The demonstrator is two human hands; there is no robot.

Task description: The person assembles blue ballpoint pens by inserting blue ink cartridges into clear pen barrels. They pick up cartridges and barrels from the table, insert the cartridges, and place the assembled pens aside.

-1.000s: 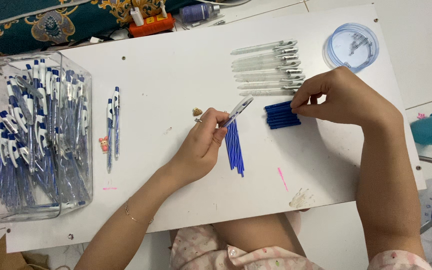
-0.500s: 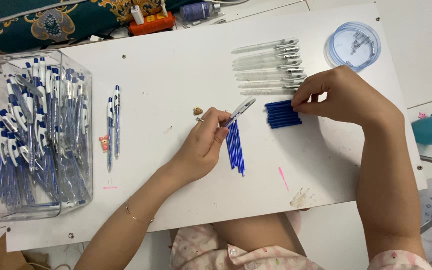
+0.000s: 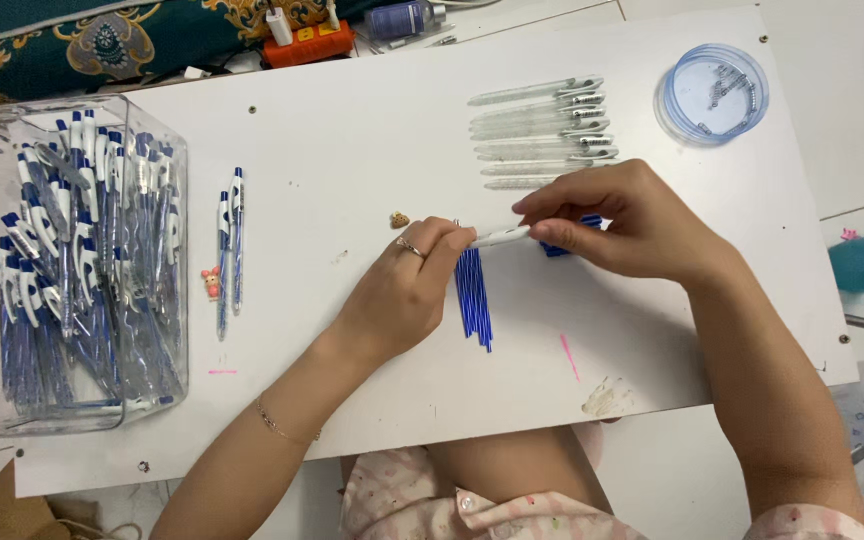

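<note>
The clear bin [image 3: 72, 270] of finished pens stands far to the left, so the middle of the white table [image 3: 352, 130] is free. The left hand [image 3: 402, 290] and right hand [image 3: 632, 225] both pinch one clear pen barrel [image 3: 500, 236] above the blue refills [image 3: 472, 295]. I think it should be kept level and steady, away from the row of empty barrels [image 3: 542, 130] near the far edge.

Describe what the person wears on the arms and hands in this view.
Both forearms are bare, with no sleeves or gloves over them. The left hand wears a thin ring on one finger, and a fine chain bracelet circles the left wrist. The right hand shows no ring or band. A pale pink patterned garment shows at the bottom edge.
</note>
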